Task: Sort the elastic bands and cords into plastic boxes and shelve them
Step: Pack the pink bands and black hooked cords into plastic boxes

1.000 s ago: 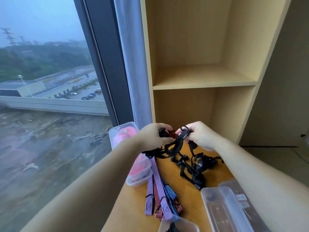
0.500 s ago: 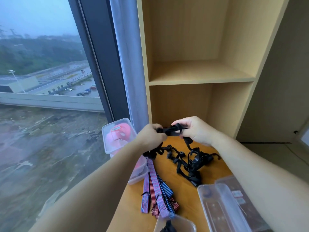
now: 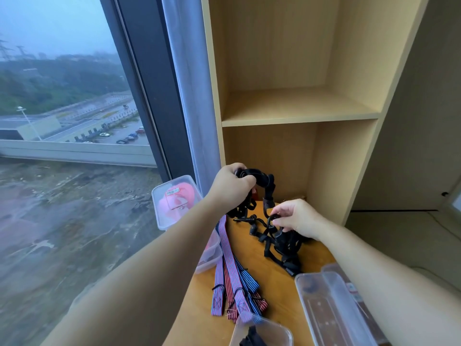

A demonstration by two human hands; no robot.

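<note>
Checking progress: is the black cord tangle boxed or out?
Out: black cord tangle lies on the tabletop, left hand and right hand gripping it.

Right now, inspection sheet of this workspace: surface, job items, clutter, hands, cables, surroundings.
Surface: wooden top, level, partly covered.
Job's things: black cords tangled mid-top, one bundle held above it; striped bands flat, left of the cords; pink-filled box at the left edge; near box with something black inside; right box, contents unclear.
Clutter: nothing seen.
Hands: left hand grips the raised cord bundle; right hand pinches a cord loop just over the tangle.
Cables: thin line on the ledge at right, maybe a wire.
Surroundings: shelf behind the top; curtain and window at left.
</note>
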